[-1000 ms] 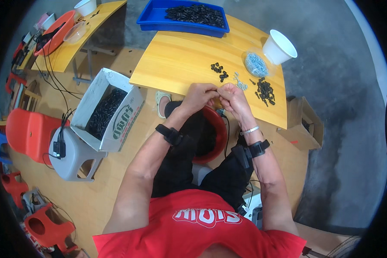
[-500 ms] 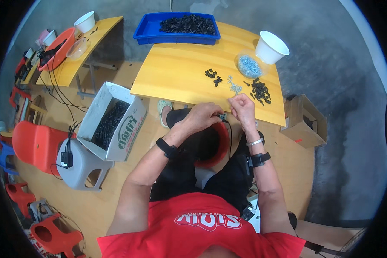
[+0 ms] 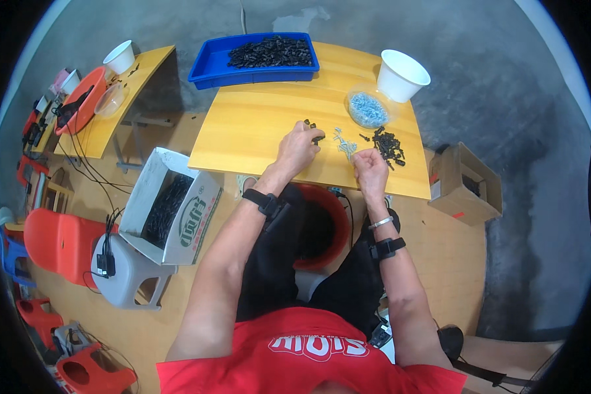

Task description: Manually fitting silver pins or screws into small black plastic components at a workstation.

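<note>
My left hand (image 3: 297, 151) is on the yellow table at the small pile of black plastic parts (image 3: 310, 124), its fingers bent and closed about one small black part (image 3: 318, 139). Just right of it lie several loose silver screws (image 3: 345, 146). At the near side of these screws my right hand (image 3: 371, 172) is held in a pinch; what its fingertips hold is hidden. A larger heap of black pieces (image 3: 389, 146) lies to the right of the screws. Behind that heap stands a clear round tub of silver screws (image 3: 368, 110).
A blue tray (image 3: 207, 65) of black parts and a white bucket (image 3: 402, 75) stand on the yellow table (image 3: 243, 125). Below its front edge sits a red basin (image 3: 338, 230). Cartons stand left (image 3: 197, 223) and right (image 3: 463, 190). A grey stool (image 3: 128, 269) is at left.
My left hand has moved forward from above the red basin to the small black parts on the table. My right hand has shifted slightly down in the picture, staying pinched. The view has tilted slightly.
</note>
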Tool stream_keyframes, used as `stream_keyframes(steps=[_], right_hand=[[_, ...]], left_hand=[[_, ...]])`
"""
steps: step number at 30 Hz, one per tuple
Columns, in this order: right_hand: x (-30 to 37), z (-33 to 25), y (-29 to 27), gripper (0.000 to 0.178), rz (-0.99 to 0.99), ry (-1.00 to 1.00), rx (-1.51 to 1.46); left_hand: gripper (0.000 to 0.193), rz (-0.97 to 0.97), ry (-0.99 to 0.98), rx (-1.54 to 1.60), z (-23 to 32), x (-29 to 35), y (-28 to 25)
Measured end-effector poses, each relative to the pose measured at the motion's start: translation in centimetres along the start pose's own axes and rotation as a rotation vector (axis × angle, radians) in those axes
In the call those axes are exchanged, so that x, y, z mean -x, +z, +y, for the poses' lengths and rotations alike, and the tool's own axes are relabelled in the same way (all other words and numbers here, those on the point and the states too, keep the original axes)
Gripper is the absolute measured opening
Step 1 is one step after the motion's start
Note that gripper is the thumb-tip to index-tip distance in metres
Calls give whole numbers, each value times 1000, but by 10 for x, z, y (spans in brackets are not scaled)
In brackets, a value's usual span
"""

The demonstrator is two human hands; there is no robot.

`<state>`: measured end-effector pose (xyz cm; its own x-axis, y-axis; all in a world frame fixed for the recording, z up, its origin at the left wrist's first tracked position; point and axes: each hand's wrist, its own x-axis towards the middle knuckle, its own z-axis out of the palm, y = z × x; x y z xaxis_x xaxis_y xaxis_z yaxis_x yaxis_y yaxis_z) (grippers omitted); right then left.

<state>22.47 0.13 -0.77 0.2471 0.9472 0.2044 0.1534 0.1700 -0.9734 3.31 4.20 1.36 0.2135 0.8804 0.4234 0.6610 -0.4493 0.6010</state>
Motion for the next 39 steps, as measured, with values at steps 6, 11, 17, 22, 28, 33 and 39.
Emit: stream_keyframes(steps=[6, 11, 17, 22, 28, 33, 39], right_hand=[[0, -3, -2, 8, 16, 18, 23], [-1, 1, 0, 5, 76, 27, 6], [-2, 1, 0, 9, 42, -221, 434], [-5, 1, 5, 7, 39, -350, 646], [-5, 9, 1, 6, 74, -192, 444], [-1, 0, 0, 9, -12, 7, 193], [10, -20, 4, 10, -199, 53, 39]], left_hand=[[29, -71, -31, -90, 6, -1, -7], [24, -53, -60, -121, -1, 8, -10], [17, 70, -84, -95, -9, 19, 0], [15, 259, -65, 11, -19, 28, 6], [12, 186, -288, 415, -2, 39, 5], [13, 67, -386, 709, 9, 40, 7], [16, -22, -386, 946, 1, 38, 7]])
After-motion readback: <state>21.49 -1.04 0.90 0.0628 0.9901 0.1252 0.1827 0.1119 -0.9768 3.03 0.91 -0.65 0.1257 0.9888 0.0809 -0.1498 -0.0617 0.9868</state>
